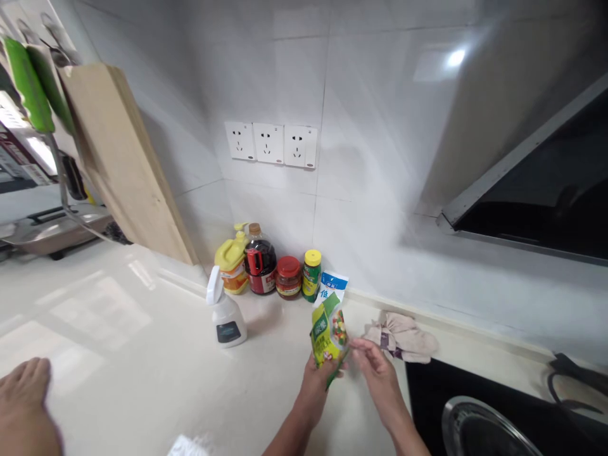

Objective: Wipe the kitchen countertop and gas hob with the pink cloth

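Note:
A green and yellow seasoning packet (327, 332), printed with a picture of diced vegetables, is held upright above the counter. My left hand (317, 380) is closed around its lower part. Beside it my right hand (377, 373) has its thumb and fingers pinched together at the packet's right edge. Just behind the packet stands a blue and white bag (335, 282), partly covered by it. A crumpled pinkish cloth (403, 337) lies beyond my right hand.
Along the wall stand a yellow jug (231, 259), a dark sauce bottle (260, 263), a red-lidded jar (288, 278) and a yellow-capped jar (311, 275). A white spray bottle (227, 316) is nearer. Another person's hand (26, 399) rests at left. A black cooktop (427, 392) bears a lid (484, 430).

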`<state>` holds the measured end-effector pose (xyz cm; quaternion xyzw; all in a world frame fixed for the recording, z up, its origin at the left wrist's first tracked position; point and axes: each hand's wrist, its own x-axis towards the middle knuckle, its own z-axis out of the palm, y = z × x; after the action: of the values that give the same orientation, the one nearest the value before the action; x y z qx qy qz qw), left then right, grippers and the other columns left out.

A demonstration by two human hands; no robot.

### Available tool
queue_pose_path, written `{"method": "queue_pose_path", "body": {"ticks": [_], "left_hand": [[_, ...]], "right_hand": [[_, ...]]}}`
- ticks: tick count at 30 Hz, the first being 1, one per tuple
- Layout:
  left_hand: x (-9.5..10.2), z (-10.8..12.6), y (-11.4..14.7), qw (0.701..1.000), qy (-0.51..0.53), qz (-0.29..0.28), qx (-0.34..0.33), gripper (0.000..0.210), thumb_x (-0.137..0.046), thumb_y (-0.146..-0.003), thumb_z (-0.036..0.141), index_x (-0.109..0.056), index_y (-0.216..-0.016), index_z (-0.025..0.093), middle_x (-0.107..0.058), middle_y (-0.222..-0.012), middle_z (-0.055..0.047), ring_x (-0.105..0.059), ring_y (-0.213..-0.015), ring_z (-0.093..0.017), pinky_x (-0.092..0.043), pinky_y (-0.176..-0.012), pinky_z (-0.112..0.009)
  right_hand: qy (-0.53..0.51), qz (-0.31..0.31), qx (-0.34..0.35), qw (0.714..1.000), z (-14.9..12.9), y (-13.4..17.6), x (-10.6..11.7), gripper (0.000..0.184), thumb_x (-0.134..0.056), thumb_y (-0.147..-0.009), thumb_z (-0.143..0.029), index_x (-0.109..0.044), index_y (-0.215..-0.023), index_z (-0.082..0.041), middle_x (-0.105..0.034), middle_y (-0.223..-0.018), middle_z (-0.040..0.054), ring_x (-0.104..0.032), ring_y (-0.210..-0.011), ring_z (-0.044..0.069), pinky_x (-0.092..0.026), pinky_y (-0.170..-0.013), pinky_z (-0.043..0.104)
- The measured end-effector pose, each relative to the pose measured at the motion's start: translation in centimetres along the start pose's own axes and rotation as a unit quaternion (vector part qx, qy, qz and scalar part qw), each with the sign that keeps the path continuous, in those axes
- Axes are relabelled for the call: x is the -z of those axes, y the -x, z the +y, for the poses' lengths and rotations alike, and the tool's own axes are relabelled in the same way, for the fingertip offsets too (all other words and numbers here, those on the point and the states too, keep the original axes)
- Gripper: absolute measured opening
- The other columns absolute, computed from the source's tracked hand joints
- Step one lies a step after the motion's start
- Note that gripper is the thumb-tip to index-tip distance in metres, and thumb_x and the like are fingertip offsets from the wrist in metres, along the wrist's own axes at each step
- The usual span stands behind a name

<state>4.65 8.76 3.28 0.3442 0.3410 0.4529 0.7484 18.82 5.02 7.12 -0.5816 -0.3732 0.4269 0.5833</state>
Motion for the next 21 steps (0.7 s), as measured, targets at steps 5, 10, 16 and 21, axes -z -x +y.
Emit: {"method": "queue_pose_path", "body": {"ticks": [5,10,16,21], "left_hand": [[0.4,2.0,0.8,0.992,0.062,-0.082,0.072,0.046,-0.078,-0.071,0.038,-0.07,-0.107,0.01,-0.075,-0.104,-0.018,-0.072,-0.076,-0.024,-0.048,-0.067,-0.03],[0.4,2.7,0.8,0.982,0.065,-0.153,0.095,0.043,-0.07,-0.072,0.03,-0.068,-0.109,0.009,-0.076,-0.101,-0.018,-0.074,-0.071,-0.026,-0.046,-0.059,-0.027],[0.6,3.4,0.9,0.981,0.046,-0.16,0.097,0.047,-0.072,-0.074,0.036,-0.063,-0.113,0.011,-0.075,-0.102,-0.017,-0.073,-0.072,-0.025,-0.044,-0.058,-0.026],[0.7,3.7,1.3,0.992,-0.011,-0.093,0.088,0.049,-0.075,-0.078,0.046,-0.058,-0.112,0.016,-0.075,-0.103,-0.013,-0.073,-0.071,-0.022,-0.046,-0.061,-0.027]], "right_hand": [[0.045,0.066,-0.037,0.996,1.3,-1.5,2.8,0.057,-0.075,-0.071,-0.065,-0.07,-0.111,-0.024,-0.069,-0.125,0.0103,-0.062,-0.117,0.031,-0.051,-0.097,0.042],[-0.019,-0.038,-0.07,0.997,0.6,-0.7,1.7,0.059,-0.071,-0.078,-0.065,-0.069,-0.121,-0.024,-0.067,-0.133,0.009,-0.06,-0.123,0.03,-0.05,-0.1,0.04],[-0.08,-0.088,-0.071,0.99,-0.1,0.1,0.2,0.051,-0.069,-0.083,-0.062,-0.068,-0.118,-0.024,-0.072,-0.12,0.007,-0.067,-0.108,0.029,-0.054,-0.088,0.038],[-0.107,-0.062,-0.065,0.99,0.3,-0.2,-0.1,0.054,-0.073,-0.078,-0.062,-0.067,-0.116,-0.024,-0.075,-0.113,0.007,-0.069,-0.101,0.029,-0.055,-0.086,0.039]]}}
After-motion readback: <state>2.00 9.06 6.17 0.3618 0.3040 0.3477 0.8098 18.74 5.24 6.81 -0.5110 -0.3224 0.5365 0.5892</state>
